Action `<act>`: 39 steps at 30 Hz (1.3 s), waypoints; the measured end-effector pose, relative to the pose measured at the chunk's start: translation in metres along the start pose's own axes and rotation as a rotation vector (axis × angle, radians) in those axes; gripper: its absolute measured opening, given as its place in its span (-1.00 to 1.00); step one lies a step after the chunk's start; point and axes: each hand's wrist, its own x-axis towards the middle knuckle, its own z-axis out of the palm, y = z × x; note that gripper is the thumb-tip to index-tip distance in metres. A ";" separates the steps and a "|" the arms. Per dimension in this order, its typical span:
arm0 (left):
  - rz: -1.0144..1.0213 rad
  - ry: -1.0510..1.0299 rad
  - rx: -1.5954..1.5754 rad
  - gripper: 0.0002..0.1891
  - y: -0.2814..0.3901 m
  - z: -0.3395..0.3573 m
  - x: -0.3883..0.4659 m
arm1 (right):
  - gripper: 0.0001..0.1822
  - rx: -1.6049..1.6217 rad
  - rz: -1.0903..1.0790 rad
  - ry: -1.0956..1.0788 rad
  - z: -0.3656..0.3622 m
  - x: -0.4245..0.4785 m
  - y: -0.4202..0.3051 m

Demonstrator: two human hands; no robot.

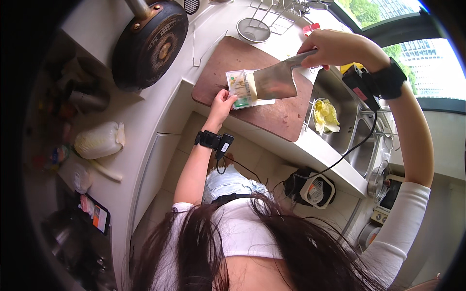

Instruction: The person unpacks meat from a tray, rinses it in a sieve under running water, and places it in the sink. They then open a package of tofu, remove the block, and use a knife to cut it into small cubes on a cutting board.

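Observation:
A film-covered plastic food tray point(241, 87) with printing and pale contents, perhaps tofu, lies on the brown cutting board point(271, 125). My left hand point(220, 106) pinches its near left corner between thumb and fingers. In my right hand point(327, 49) is the handle of a broad-bladed cleaver point(275, 82), held at the board's right side. The blade extends leftward over the right part of the tray and hides some of it. The film looks wrinkled and lifted at the tray's middle. Whether the edge touches the contents cannot be told.
Right of the board, cabbage leaves point(326, 115) sit in a bowl by the steel sink point(335, 87). A wire strainer point(253, 30) stands behind the board; a dark pan point(151, 47) is at left. A napa cabbage point(102, 140) and packaged meat point(94, 212) lie on the left counter.

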 end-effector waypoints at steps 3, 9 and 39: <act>0.074 -0.020 -0.041 -0.83 -0.010 0.000 0.003 | -0.67 0.087 -0.043 -0.061 -0.007 0.013 -0.003; 0.067 -0.031 -0.025 -0.84 -0.012 -0.004 0.005 | -0.67 0.020 0.052 -0.155 -0.024 0.026 -0.017; 0.131 -0.056 -0.071 -0.87 -0.020 -0.005 0.016 | -0.64 0.008 0.012 0.368 0.029 -0.015 -0.018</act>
